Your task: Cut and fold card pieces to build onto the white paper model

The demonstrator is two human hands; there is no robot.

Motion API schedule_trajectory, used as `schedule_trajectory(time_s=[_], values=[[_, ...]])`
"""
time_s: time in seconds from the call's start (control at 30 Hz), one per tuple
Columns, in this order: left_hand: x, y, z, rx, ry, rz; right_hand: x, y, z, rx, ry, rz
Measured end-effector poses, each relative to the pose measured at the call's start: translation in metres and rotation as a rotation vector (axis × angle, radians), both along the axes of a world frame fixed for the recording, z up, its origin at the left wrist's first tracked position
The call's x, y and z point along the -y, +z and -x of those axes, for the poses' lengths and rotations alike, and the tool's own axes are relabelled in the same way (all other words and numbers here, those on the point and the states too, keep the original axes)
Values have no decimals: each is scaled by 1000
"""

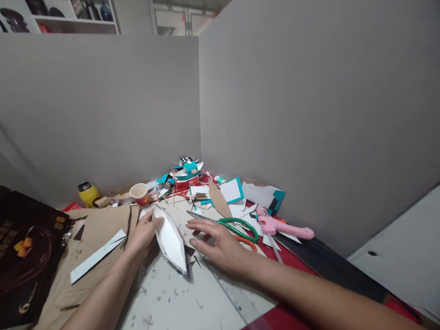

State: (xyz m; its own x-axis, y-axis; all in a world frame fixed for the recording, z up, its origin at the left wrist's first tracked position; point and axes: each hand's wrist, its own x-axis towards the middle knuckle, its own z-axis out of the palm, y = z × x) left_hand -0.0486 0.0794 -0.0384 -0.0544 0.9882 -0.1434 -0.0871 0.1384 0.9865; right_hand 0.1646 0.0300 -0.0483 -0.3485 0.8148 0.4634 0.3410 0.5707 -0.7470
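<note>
A white boat-shaped paper piece (169,236), pointed at both ends with low raised sides, is tilted over the worktop. My left hand (146,229) grips its far left edge between thumb and fingers. To the right of the boat, my right hand (216,243) hovers with its fingers apart and nothing in them. Just beyond that hand lie green-handled scissors (237,225), their blades pointing left. An orange handle (249,243) shows partly behind the right wrist.
Flat cardboard (99,229) with a white strip (98,256) lies left, beside a dark box (27,256). A paper cup (140,195), a yellow bottle (88,194) and paper scraps line the back. A pink glue gun (282,227) rests right. Grey partitions (137,101) enclose the corner.
</note>
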Motion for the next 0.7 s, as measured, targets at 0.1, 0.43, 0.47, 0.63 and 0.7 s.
schedule_trajectory(time_s=[0.1, 0.43, 0.47, 0.63, 0.7], values=[[9, 5, -7, 5, -125, 52, -4, 1, 0, -61, -57, 4], [43, 15, -38, -217, -557, -71, -2, 15, -8, -145, -83, -113], [45, 15, -39, -248, -569, -105, -2, 14, -8, -132, -76, -125], [46, 10, -41, -376, -588, -191, -3, 7, -8, -51, -54, -181], [46, 9, -41, -377, -594, -178, -3, 7, -9, -20, -54, -216]])
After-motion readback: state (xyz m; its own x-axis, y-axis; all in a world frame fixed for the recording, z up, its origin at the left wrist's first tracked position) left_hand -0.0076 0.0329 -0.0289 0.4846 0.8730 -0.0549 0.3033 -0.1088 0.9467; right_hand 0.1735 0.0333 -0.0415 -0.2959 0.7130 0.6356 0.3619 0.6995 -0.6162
